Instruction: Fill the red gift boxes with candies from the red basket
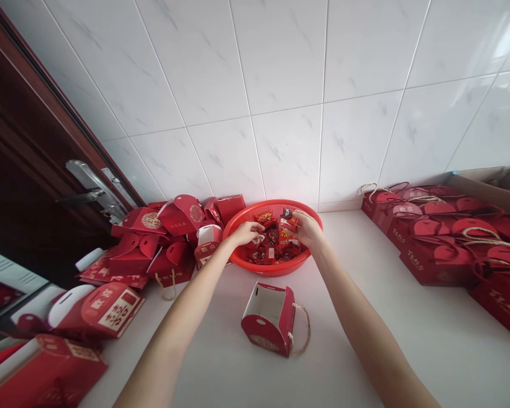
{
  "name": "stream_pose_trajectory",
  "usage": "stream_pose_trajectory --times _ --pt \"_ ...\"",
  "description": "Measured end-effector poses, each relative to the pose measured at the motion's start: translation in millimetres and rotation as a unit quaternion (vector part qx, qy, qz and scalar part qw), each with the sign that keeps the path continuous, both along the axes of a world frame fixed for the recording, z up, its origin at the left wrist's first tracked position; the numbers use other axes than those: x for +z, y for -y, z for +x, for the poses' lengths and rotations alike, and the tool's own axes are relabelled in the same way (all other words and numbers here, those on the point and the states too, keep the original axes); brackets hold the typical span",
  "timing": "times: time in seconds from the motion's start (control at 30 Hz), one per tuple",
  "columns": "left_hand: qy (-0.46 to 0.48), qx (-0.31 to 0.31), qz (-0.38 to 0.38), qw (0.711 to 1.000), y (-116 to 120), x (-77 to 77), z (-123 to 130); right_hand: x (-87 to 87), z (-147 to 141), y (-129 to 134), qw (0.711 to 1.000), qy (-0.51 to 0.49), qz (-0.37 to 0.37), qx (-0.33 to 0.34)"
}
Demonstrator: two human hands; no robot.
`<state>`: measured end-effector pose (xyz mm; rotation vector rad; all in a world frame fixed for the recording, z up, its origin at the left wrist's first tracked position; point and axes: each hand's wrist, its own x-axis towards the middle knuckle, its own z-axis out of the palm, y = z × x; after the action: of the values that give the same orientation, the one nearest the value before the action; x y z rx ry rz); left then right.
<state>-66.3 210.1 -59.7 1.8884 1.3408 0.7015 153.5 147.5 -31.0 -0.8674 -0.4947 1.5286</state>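
A red plastic basket (276, 272) stands against the wall, holding several small wrapped candies (270, 255) in red and dark wrappers. My left hand (247, 232) reaches over its left side, fingers bent together at the candies; what they pinch, if anything, is hidden. At the basket's right side, my right hand (308, 228) is closed on a wrapped candy (287, 214) with a dark, shiny top. A red packet lies just below those fingers. Nearer to me, between my forearms, an open red gift box (267, 323) with a rope handle stands on the white tabletop (221, 362); its pale inside shows.
Several red gift boxes (174, 215) are piled left of the basket, and others (110, 309) stand at the near left. Rows of red boxes with handles (442, 243) fill the right side, beside a cardboard carton (476, 180). A dark door (34, 130) borders the left.
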Motion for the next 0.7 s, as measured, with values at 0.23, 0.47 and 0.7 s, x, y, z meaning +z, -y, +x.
stream_pose_trajectory --times 0.23,0.47,0.7 --pt "-0.094 0.022 0.015 0.995 4.2 5.5 1.1 -1.1 0.3 0.7 1.0 0.014 0.0 0.0" --pt "-0.186 0.038 0.013 0.982 8.6 10.2 4.5 -2.9 0.1 0.4 1.0 0.018 -0.004 -0.013" --pt "-0.268 0.039 0.001 0.963 5.1 9.6 4.6 -6.6 1.3 -5.7 0.998 0.015 -0.025 -0.059"
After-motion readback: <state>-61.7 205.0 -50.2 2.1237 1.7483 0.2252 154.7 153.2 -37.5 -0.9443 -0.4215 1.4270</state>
